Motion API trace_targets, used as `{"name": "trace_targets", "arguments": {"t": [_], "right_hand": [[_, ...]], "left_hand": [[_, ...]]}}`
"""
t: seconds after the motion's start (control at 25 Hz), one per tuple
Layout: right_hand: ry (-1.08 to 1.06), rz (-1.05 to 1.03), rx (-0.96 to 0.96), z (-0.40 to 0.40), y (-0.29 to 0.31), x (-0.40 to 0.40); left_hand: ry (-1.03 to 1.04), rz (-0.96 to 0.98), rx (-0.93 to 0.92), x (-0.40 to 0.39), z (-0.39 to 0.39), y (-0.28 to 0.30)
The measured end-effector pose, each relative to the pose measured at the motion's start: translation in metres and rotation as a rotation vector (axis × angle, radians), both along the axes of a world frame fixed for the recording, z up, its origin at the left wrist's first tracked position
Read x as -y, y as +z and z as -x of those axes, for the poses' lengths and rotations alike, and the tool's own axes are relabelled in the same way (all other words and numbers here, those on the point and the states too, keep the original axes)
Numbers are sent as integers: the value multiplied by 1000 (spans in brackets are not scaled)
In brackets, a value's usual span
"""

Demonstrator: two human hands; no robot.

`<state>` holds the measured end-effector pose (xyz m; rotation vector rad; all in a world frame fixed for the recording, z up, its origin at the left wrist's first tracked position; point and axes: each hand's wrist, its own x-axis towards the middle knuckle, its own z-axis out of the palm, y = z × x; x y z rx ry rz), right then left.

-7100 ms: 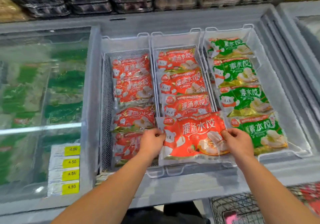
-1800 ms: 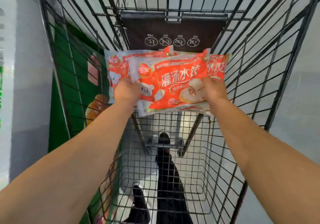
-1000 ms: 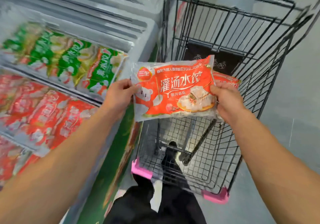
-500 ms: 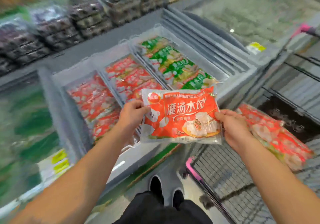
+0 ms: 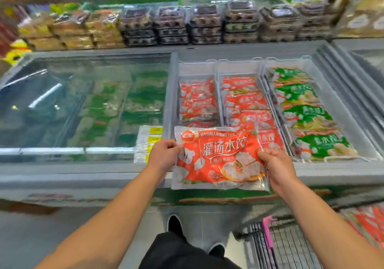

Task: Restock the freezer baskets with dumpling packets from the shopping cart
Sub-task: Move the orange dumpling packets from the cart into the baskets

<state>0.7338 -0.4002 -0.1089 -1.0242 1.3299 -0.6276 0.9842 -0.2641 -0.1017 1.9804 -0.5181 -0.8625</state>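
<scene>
1. Shopping cart at 5 o'clock, nearest, with red packets lying in it.
2. Left hand and right hand pinch the side edges of a red dumpling packet, fingers curled round it, held flat above the freezer's near rim.
3. At 12 o'clock, the left basket and middle basket hold red packets; at 1 o'clock the right basket holds green ones.

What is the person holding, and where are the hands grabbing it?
A red dumpling packet, held flat over the freezer's front edge. The left hand pinches its left edge and the right hand grips its right edge.
</scene>
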Motion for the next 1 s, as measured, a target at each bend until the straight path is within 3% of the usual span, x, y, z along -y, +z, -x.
{"name": "trace_targets", "arguments": {"t": [0.28,0.6,0.72,1.0], "right_hand": [[58,-59,-78,-52,-22,18],[-89,-16,-135,-68,-16,60],[-117,-18,-110,-84,-15,93],[95,-34,-234,-110,-65,167]], "left_hand": [[65,-53,46,-2,-42,-21],[-14,-69,21,89,-71,-29],[65,-68,-21,124,-78,-35],[219,-125,-134,167,-73,-58]]}}
